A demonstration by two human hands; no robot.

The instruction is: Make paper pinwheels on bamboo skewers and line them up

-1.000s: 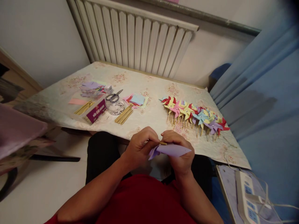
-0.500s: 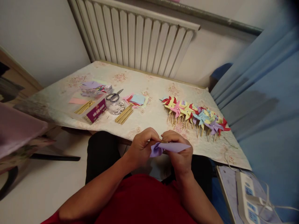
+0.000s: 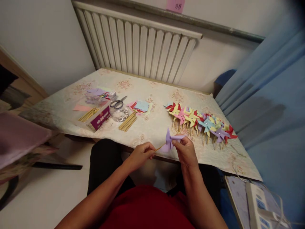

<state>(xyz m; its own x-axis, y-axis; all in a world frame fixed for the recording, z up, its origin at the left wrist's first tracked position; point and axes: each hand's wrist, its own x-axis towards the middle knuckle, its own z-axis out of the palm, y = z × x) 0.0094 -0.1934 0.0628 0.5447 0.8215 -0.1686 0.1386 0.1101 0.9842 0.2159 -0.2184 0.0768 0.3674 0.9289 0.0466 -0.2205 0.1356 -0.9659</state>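
A purple paper pinwheel point(image 3: 168, 140) is held up over the table's front edge, its folded blades spread. My left hand point(image 3: 143, 154) is closed on the thin wooden stick point(image 3: 158, 149) that runs to the pinwheel's left side. With thumb and fingers, my right hand point(image 3: 187, 151) pinches the paper at the blades' right side. Part of the right blade lies behind my right fingers. Beyond my right hand, finished pinwheels point(image 3: 190, 116) in red, pink, yellow, blue and purple lie in a row on the table.
On the flowered tablecloth point(image 3: 157, 95) are a clear box point(image 3: 101, 118) of sticks, loose sticks point(image 3: 128, 121), a round case of pins point(image 3: 119, 114), scissors point(image 3: 118, 102) and square papers point(image 3: 141, 106). A power strip point(image 3: 257, 203) sits at lower right, beside a blue curtain point(image 3: 269, 95).
The pinwheel has turned so its blades face outward and its stick shows. My left hand has shifted from the paper to the stick; the right still pinches the paper.
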